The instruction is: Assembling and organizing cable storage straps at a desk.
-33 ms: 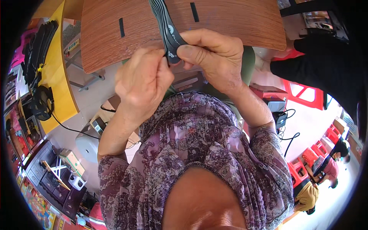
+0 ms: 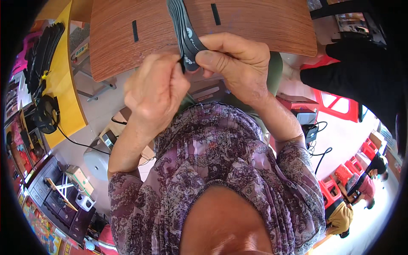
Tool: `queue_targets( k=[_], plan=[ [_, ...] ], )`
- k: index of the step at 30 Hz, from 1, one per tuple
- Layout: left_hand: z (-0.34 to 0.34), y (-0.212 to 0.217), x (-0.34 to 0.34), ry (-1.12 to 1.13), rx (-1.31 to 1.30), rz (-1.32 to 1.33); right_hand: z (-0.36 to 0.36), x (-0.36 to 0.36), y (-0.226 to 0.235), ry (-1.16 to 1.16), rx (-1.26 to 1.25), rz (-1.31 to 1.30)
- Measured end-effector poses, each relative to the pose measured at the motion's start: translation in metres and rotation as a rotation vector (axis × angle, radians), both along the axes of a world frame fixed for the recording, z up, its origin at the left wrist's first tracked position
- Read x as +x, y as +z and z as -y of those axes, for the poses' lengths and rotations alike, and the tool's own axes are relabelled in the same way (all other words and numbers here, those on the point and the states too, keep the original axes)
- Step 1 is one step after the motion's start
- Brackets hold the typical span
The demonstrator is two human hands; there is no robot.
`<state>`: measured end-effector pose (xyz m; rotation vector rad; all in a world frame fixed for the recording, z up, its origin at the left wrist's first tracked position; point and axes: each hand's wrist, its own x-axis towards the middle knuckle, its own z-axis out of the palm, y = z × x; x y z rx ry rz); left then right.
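A stack of dark grey fabric straps (image 2: 180,27) with white printing runs from the far part of the table down to my hands. My right hand (image 2: 240,63) pinches its near end between thumb and fingers. Just to the left, my left hand (image 2: 157,91) is closed, back of the hand up, with its fingers on a dark strap end at the stack's left edge. Most of what it grips is hidden behind the knuckles. Both hands are over the near edge of the brown wood-grain table (image 2: 263,27).
Two short black strips (image 2: 135,31) lie on the table, one each side of the stack. To the left, a yellow table (image 2: 70,100) carries a pile of black straps (image 2: 44,55). A person's black sleeve (image 2: 361,63) is at right. Red stools (image 2: 329,189) and people sit farther off.
My left hand has shifted slightly left, away from the stack, and more of the dark strap end shows beside its fingers. My right hand stays nearly still.
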<state>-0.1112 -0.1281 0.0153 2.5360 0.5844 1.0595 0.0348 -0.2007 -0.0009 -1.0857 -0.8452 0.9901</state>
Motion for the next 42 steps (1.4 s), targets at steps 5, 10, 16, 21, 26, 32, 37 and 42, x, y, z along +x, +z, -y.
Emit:
queue_targets(
  k=[5, 10, 16, 21, 26, 32, 37, 42],
  plan=[
    [-0.004, 0.006, -0.004, 0.049, -0.145, 0.049, -0.003, 0.001, 0.001, 0.009, 0.055, -0.074],
    [0.003, -0.011, 0.014, 0.108, 0.101, 0.101, -0.006, 0.012, -0.006, 0.031, 0.005, -0.164],
    [-0.005, -0.016, 0.015, 0.165, 0.223, 0.015, -0.007, 0.009, 0.003, 0.01, -0.037, -0.104],
    [-0.025, 0.015, -0.008, -0.1, 0.364, -0.173, -0.007, 0.007, 0.01, 0.014, -0.023, -0.019],
    [-0.048, 0.052, -0.045, -0.175, 0.395, -0.277, 0.002, 0.046, -0.01, -0.134, -0.157, 0.076],
    [-0.068, 0.092, -0.073, 0.277, -0.837, 0.14, -0.002, 0.09, 0.004, -0.118, -0.171, 0.194],
    [-0.091, 0.101, -0.089, 0.243, -0.817, 0.083, -0.039, 0.101, 0.022, 0.064, -0.231, 0.356],
    [-0.154, 0.124, -0.166, 0.438, -0.807, 0.148, -0.063, 0.139, -0.007, -0.071, -0.247, 0.243]
  ],
)
